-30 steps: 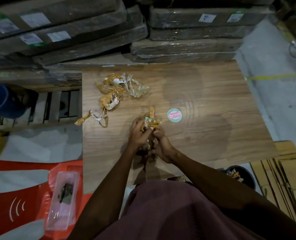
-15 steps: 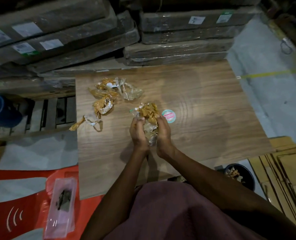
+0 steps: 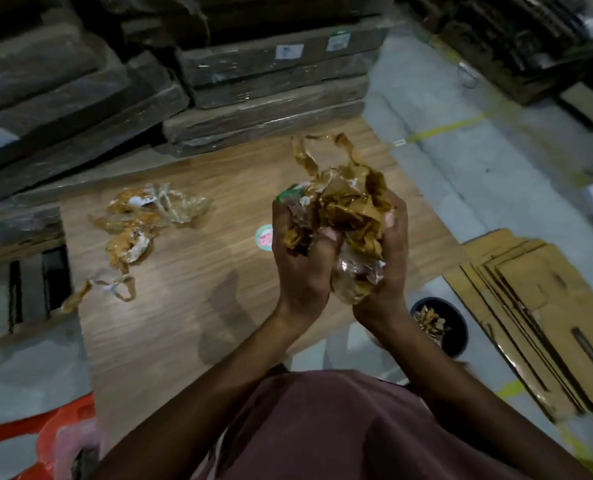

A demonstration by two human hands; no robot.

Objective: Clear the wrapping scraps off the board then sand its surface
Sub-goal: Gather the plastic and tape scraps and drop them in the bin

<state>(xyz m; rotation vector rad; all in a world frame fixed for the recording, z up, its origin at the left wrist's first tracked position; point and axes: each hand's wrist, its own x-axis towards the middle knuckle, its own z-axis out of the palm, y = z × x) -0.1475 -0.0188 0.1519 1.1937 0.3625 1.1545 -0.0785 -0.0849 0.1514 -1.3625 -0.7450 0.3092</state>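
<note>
Scraps of wrapping (image 3: 134, 220) lie on the left part of the board (image 3: 191, 306), a loose heap of brown tape and clear film, with one thin strip (image 3: 97, 292) trailing to the board's left edge. Further right, a round sticker (image 3: 264, 238) sits on the wood, just beside the left hand (image 3: 300, 258). That hand has its fingers curled round the left side of a crumpled wad (image 3: 347, 216) of brown tape and film, held up above the board. The right hand (image 3: 387, 258) grips the wad's other side, fingers wrapped over it, so the bundle is pressed between both palms. A loose tail of tape sticks up out of the top. To the right and below the hands, off the board's edge, stands a black bin (image 3: 452, 327) with similar scraps already in it, and flattened cardboard (image 3: 530, 306) lies beyond that. The step in hand looks like compacting the wad for dropping in the bin. Doing it well probably means tucking the loose tail in first, since tape may cling to the fingers, then carrying it right over the bin's mouth before letting go. The heap on the left and the sticker remain to be cleared before any sanding.
</note>
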